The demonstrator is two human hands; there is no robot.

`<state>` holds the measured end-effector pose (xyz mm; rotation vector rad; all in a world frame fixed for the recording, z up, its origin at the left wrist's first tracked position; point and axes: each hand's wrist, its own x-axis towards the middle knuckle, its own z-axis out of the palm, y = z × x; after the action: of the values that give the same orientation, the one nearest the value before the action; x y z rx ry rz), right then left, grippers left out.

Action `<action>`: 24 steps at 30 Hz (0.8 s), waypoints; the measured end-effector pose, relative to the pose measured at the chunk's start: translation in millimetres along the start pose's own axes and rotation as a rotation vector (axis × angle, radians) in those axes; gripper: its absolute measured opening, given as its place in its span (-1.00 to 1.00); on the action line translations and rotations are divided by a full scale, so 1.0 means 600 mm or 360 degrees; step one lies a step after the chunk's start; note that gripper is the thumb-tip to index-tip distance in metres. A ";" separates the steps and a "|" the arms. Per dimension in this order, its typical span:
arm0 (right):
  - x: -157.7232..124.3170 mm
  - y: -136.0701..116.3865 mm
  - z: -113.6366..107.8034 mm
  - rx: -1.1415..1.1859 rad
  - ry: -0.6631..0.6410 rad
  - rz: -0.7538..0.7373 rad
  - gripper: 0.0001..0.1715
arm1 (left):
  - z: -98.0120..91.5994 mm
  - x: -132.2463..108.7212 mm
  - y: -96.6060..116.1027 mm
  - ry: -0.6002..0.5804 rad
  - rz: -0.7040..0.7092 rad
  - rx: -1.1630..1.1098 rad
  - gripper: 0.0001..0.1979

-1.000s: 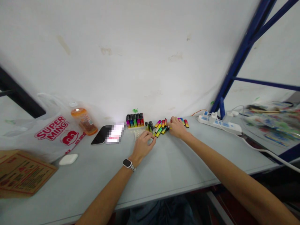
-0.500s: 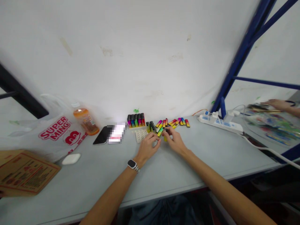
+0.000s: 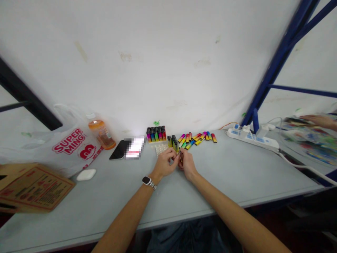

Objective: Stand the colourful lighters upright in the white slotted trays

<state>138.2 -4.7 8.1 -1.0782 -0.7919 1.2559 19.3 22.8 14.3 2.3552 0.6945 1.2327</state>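
Note:
My right hand [image 3: 188, 164] is closed round a lighter [image 3: 181, 156], of which only a narrow dark and yellow part shows between the fingers. Close beside it, my left hand [image 3: 165, 164] has its fingers curled, thumb near that lighter; what they grip is hidden. Just beyond the left fingers lies a white tray with small cells [image 3: 159, 149]. Several black-topped lighters [image 3: 173, 141] stand upright at its right part. Behind the tray, a full block of coloured lighters [image 3: 156, 135] stands in rows. Loose rainbow lighters [image 3: 197, 137] lie scattered beyond my right hand.
Left of the tray are a phone [image 3: 120, 149], an orange drink bottle [image 3: 102, 135], a plastic bag [image 3: 71, 147], a white case [image 3: 86, 174] and a cardboard box [image 3: 39, 188]. A power strip [image 3: 252, 137] lies at right. Another person's hand [image 3: 317, 120] is beyond the blue frame [image 3: 273, 70].
My right hand has drawn in toward my left and turned, with the lighter in it. The left hand stays by the tray. The whole view has shifted slightly.

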 end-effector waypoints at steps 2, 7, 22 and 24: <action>-0.007 0.004 0.001 -0.0070 0.0033 -0.0115 -0.52 | -0.003 -0.002 0.001 -0.0055 0.0033 -0.0046 -0.77; -0.017 0.007 -0.003 -0.0035 0.0027 -0.0199 -0.63 | -0.009 -0.006 0.005 -0.0149 0.0049 -0.0132 -0.86; -0.018 0.015 -0.009 -0.0052 -0.0022 -0.0283 -0.64 | -0.010 -0.008 0.003 -0.0213 0.0006 -0.0101 -0.84; -0.018 0.015 -0.009 -0.0058 -0.0021 -0.0264 -0.65 | -0.010 -0.008 0.003 -0.0215 0.0000 -0.0091 -0.83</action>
<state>138.2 -16.7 -1.4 -1.0127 -0.8988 1.1128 12.3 19.3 15.5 2.3654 0.6070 1.0676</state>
